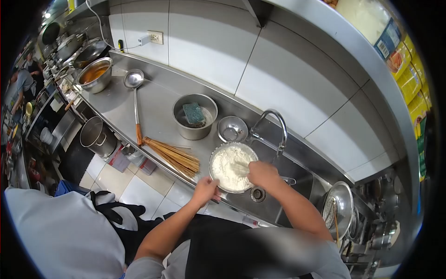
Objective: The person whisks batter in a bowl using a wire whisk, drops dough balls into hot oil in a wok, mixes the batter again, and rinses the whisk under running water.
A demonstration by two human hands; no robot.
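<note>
A metal bowl [210, 173] of white flour [227, 160] sits at the left edge of the sink, close in front of me. My left hand [206, 191] grips the bowl's near-left rim, fingers closed around it. Over the flour, my right hand [262, 174] is closed on a pale utensil [239, 168] whose tip reaches into the flour; blur and flour hide its kind. Just left of the bowl lies a bamboo brush [174, 156]. Behind the bowl stand a small metal strainer bowl [232, 129] and a deep metal pot [195, 132] with a green scouring pad [193, 113] inside.
A curved faucet [278, 123] rises behind the sink [297, 193]. A long-handled ladle [135, 100] and a bowl of orange liquid [96, 76] stand on the steel counter to the left. Metal bowls [341, 204] are stacked at right. A person's light sleeve [69, 232] is close at my left.
</note>
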